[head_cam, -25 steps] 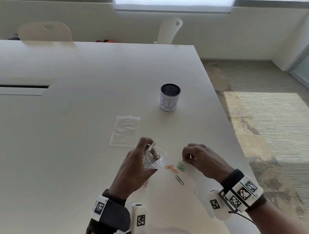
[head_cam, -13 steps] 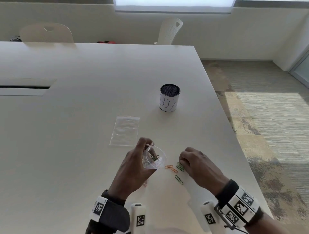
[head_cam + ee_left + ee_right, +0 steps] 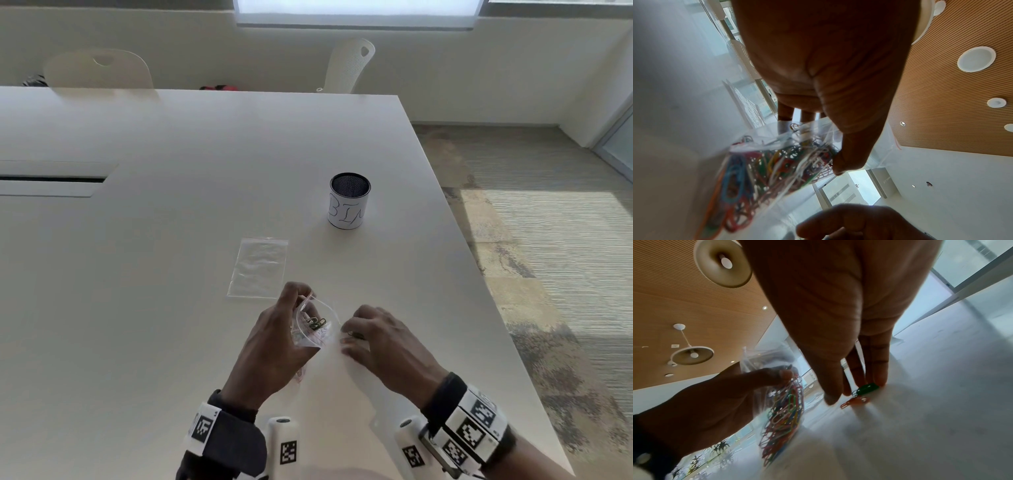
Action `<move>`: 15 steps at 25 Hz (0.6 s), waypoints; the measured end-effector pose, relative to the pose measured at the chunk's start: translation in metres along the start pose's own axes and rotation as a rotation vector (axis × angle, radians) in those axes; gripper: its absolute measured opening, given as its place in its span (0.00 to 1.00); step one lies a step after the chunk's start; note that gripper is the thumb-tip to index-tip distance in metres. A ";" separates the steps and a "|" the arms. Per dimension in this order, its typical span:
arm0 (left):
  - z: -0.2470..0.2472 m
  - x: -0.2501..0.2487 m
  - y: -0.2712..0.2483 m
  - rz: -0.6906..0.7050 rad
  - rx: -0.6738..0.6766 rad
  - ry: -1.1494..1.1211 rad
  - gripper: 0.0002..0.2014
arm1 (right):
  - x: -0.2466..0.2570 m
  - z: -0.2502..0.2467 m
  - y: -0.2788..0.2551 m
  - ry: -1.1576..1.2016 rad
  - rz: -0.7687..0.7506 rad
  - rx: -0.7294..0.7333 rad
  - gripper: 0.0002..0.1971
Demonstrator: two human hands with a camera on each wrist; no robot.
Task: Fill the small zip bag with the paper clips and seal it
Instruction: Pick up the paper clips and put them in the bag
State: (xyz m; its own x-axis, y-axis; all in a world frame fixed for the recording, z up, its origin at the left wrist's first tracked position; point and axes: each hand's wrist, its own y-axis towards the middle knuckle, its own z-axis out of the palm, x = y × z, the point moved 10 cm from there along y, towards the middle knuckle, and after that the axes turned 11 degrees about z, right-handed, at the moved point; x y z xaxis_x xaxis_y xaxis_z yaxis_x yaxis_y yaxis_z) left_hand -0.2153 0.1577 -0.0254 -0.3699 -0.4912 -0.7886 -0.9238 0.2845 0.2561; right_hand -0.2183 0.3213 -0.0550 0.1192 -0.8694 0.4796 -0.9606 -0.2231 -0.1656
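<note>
The only writing you can read is on the white-wrapped mesh cup (image 3: pixel 350 201) standing toward the far right of the table (image 3: pixel 137 308): hand-drawn letters "BIN", the last one partly turned away. Your wristbands carry black-and-white square code tags, nothing legible as words.

Your left hand (image 3: pixel 274 346) grips the small zip bag (image 3: pixel 313 329) just above the table, thumb and fingers curled round its upper part, mouth held open toward the right. Your right hand (image 3: pixel 380 339) is down on the table just beside the bag, fingertips bent onto the loose paper clips (image 3: pixel 861 394); whether it has actually pinched one you cannot tell.

From the head view the bag shows only a few dark clips near its mouth, and your right hand hides most of the loose ones. The left wrist view shows the bag (image 3: pixel 777 162) packed with clips in blue, red, green, yellow and white. The right wrist view alone shows a green clip under your fingertips and an orange one just in front of it, both on the table.

A second, flat clear bag (image 3: pixel 258 269) lies beyond your left hand.
</note>
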 end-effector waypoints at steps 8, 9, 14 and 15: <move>-0.001 0.002 0.001 0.006 0.002 0.001 0.28 | 0.001 0.009 -0.006 -0.011 0.005 0.062 0.05; -0.001 0.002 0.001 0.005 0.002 -0.002 0.28 | 0.001 0.009 -0.005 -0.018 0.023 0.087 0.04; -0.002 -0.001 0.002 0.014 0.004 -0.012 0.27 | 0.004 0.022 -0.008 -0.186 0.049 0.158 0.09; -0.002 -0.001 0.002 0.014 0.007 -0.012 0.27 | 0.005 0.023 -0.009 -0.206 0.052 0.158 0.09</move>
State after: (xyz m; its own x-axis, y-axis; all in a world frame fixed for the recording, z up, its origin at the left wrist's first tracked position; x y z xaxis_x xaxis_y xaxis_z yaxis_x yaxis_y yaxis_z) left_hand -0.2173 0.1568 -0.0229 -0.3817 -0.4774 -0.7914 -0.9178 0.2973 0.2633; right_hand -0.2034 0.3089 -0.0710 0.1348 -0.9492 0.2843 -0.9176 -0.2279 -0.3256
